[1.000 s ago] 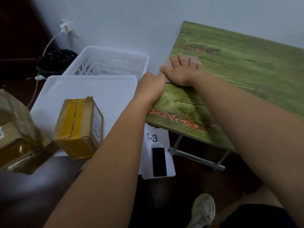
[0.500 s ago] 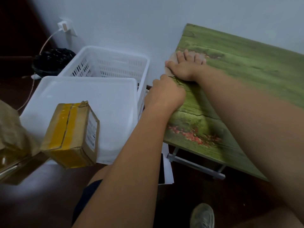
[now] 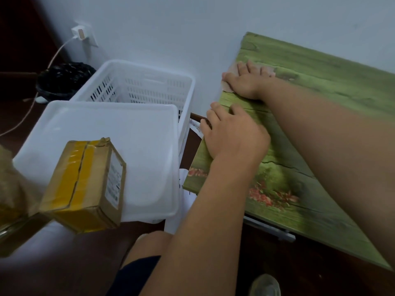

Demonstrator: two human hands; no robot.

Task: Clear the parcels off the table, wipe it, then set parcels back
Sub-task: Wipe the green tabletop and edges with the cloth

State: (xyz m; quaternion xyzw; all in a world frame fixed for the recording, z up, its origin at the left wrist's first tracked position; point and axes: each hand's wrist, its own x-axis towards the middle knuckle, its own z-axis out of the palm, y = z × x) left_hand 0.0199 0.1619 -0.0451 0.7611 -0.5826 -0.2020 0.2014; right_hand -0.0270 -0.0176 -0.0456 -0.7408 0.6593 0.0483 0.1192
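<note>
Far left: blurred brown parcel (image 3: 9, 201), partly cut off. Beside it, taped cardboard parcel (image 3: 85, 186) resting on white tray (image 3: 136, 150), with white basket (image 3: 149, 86) behind. Further right: left hand (image 3: 233, 133) lying palm down on the green surface (image 3: 320, 86) at its left edge, fingers (image 3: 215, 112) loosely together and flat, holding nothing. Beyond it, right hand (image 3: 245, 82) pressed flat on pinkish cloth (image 3: 227, 87) near the far left corner, fingers slightly spread over the cloth. Both parcels well apart from either hand.
</note>
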